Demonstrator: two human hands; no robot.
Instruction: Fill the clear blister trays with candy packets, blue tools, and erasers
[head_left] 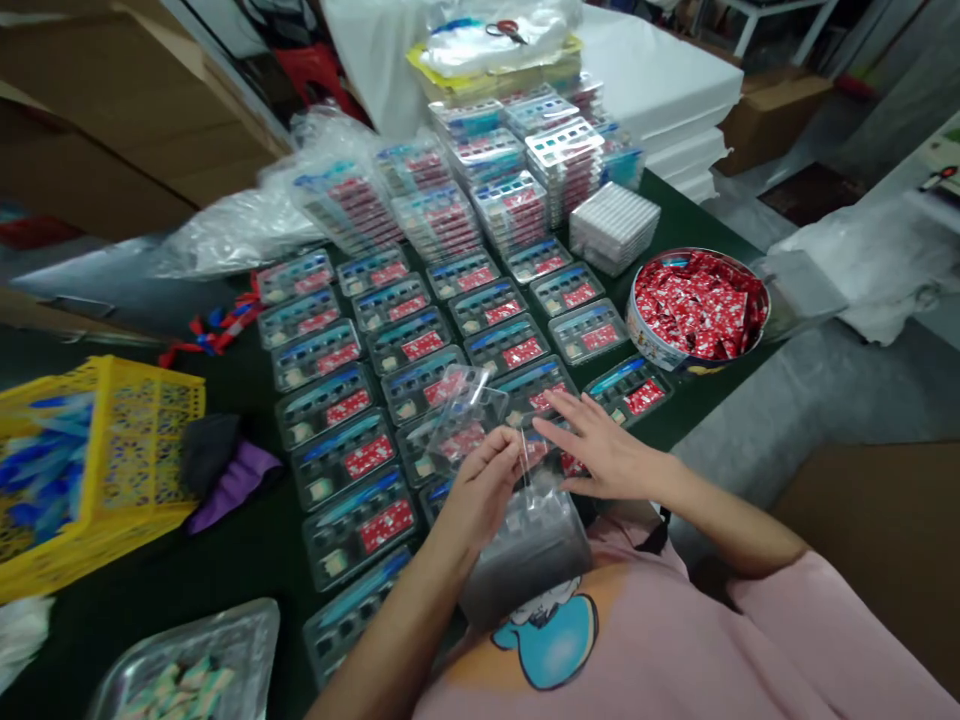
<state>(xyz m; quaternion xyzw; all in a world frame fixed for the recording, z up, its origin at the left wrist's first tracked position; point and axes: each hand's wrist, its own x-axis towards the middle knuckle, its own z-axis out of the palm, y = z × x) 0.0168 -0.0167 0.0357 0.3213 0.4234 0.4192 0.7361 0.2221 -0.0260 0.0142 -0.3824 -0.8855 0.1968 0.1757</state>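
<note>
My left hand [484, 490] pinches the edge of a clear plastic cover [457, 405], which tilts up above the filled trays. To its right, my right hand [600, 450] has its fingers stretched out and apart, close to the cover's near edge; it grips nothing I can see. Below both hands, a stack of clear plastic covers [536, 555] rests against my body. Rows of shallow plastic trays [349, 405] lie around the hands, each with a blue item, a red patterned packet [369, 456] and a small pale piece.
At right stands a round tin [660, 350] full of red packets. Stacked filled trays [502, 210] and a white stack [615, 225] line the back. A yellow basket [142, 440] with blue items, a purple cloth [232, 485] and a metal tray [259, 640] are at left.
</note>
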